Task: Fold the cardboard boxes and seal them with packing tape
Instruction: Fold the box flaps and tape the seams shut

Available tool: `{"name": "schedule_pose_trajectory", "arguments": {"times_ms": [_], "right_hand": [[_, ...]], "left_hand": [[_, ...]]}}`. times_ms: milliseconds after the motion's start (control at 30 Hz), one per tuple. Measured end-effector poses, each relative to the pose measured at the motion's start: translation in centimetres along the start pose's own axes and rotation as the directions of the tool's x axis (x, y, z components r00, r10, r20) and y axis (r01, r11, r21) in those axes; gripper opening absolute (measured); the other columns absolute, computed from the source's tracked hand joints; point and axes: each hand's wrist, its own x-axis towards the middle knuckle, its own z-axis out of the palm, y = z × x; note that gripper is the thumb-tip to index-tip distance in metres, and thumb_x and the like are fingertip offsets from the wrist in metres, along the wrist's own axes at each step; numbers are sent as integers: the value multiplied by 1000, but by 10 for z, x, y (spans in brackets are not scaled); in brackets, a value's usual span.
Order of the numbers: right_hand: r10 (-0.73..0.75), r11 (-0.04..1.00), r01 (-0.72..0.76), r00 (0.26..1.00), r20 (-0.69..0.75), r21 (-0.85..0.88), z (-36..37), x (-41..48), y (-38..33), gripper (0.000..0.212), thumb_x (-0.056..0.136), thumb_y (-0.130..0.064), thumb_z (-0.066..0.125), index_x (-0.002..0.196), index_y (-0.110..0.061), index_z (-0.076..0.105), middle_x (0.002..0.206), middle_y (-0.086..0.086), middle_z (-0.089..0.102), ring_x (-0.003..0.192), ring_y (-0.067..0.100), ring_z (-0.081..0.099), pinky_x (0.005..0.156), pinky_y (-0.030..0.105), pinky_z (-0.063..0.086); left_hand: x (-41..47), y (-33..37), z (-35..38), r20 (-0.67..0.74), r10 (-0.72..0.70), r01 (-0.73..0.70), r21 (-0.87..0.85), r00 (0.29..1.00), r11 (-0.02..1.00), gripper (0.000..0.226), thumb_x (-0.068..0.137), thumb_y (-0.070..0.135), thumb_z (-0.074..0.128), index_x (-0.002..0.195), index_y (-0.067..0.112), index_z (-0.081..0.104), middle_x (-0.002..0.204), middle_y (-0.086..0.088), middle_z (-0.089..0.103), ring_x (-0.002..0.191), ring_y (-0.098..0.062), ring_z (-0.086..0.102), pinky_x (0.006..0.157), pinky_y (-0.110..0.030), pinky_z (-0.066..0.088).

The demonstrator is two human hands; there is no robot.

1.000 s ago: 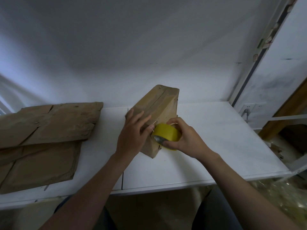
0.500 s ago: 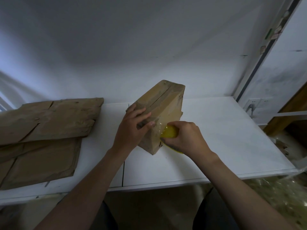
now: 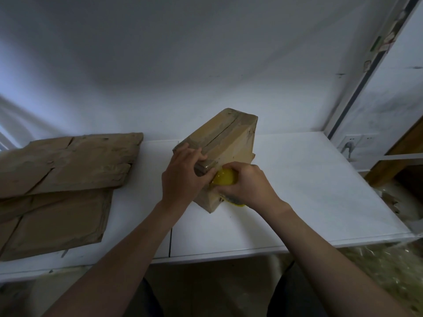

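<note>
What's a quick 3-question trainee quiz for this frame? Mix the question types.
1. Short answer: which hand holds the yellow tape roll?
2. True or false: the left hand lies flat on the table, away from the box.
3. Multiple choice: the flat cardboard sheets lie A) to the left of the box, B) to its right, C) on top of it.
Key: 1. The right hand. 2. False: it grips the box's near upper edge. 3. A.
</note>
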Motion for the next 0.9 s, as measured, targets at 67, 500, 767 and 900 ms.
{"name": "schedule_pose_trajectory", "arguments": {"times_ms": [67, 500, 767, 900], "right_hand": [[-50, 994, 47, 998, 27, 94, -1, -6, 6, 67, 71, -49, 88, 130, -28, 65, 118, -8, 68, 97, 4, 52, 81, 19, 40], [-254, 954, 265, 963, -88, 142, 25, -15, 15, 68, 70, -68, 76, 126, -31, 64, 114, -12, 65, 95, 3, 55, 73, 28, 53], [-307, 951, 308, 951, -26, 25, 29, -18, 12, 70, 81, -50, 78, 144, -37, 50, 105, -18, 48, 90, 1, 47, 68, 23, 42], [-299, 953, 299, 954, 3, 38, 27, -18, 11, 76, 83, -49, 77, 150, -37, 43, 106, -18, 46, 92, 0, 46, 71, 11, 37]], "left_hand": [[1, -5, 1, -4, 49, -49, 2, 999, 999, 39, 83, 55, 73, 103, 22, 67, 124, 4, 67, 135, -19, 49, 77, -39, 59], [35, -64, -16, 204, 195, -96, -412, 960, 906, 44, 82, 44, 79, 115, 18, 68, 137, 5, 61, 146, -15, 37, 114, -46, 40], [28, -46, -10, 132, 100, -69, -221, 986, 973, 53, 69, 61, 77, 102, 23, 59, 132, 11, 64, 146, -14, 38, 102, -48, 49], [26, -43, -7, 51, 152, -141, -183, 987, 973, 45, 72, 56, 75, 96, 19, 64, 124, 8, 70, 139, -17, 47, 92, -47, 56]]}}
